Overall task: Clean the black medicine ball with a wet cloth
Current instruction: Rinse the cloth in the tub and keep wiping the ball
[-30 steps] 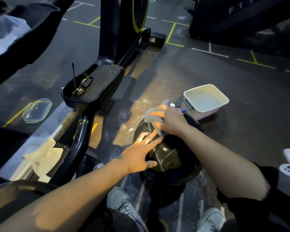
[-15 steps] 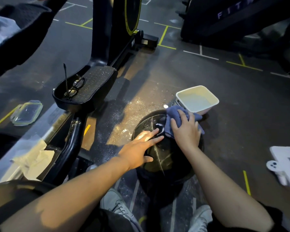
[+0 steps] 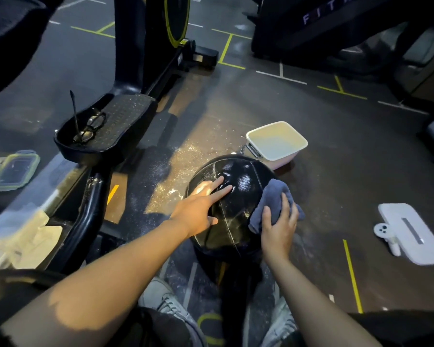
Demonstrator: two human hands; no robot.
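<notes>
The black medicine ball [image 3: 236,196] sits on the dark gym floor [image 3: 336,151] at centre frame, wet and glossy on top, just ahead of the person's grey shoes [image 3: 166,301]. At ten o'clock from it stands an exercise machine's pedal [image 3: 115,126] with a pair of glasses [image 3: 90,127] lying on it. A white tub [image 3: 277,142] rests just beside the ball at one o'clock. The blue cloth [image 3: 271,199] is pressed against the ball's right side under the right hand [image 3: 280,224], fingers spread over it. The left hand [image 3: 198,206] lies flat on the ball's top, fingers straight.
</notes>
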